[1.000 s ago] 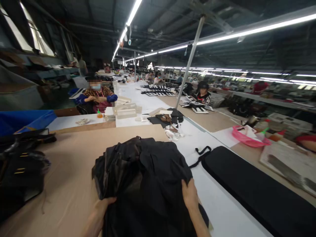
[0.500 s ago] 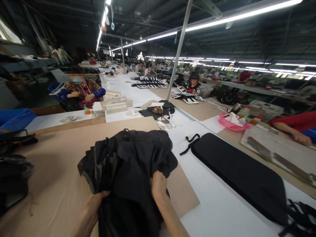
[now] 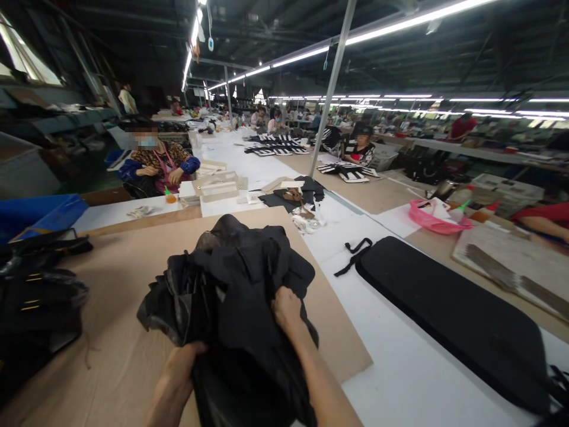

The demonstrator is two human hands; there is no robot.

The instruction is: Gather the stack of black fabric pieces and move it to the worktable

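A bulky, crumpled black fabric bag (image 3: 242, 296) lies on the brown board in front of me, its dark opening towards me. My left hand (image 3: 182, 367) grips its near left edge, the fingers partly hidden behind the cloth. On the right side my right hand (image 3: 287, 305) is closed around a fold of the same black fabric. Beside it, to the right, rests a long black padded panel (image 3: 448, 314) with rounded corners and a strap at its far end.
Black bags (image 3: 40, 302) with gold fittings sit at the left. A blue bin (image 3: 44, 213) stands behind them. Farther back are black scraps (image 3: 296, 196), a pink basket (image 3: 438, 219) and a metal post (image 3: 331, 89). Co-workers (image 3: 164, 160) sit across the table.
The bag's far end has bunched up and its near opening has widened, with both hands still gripping it. The whole view has shifted slightly, moving the surroundings rightward.
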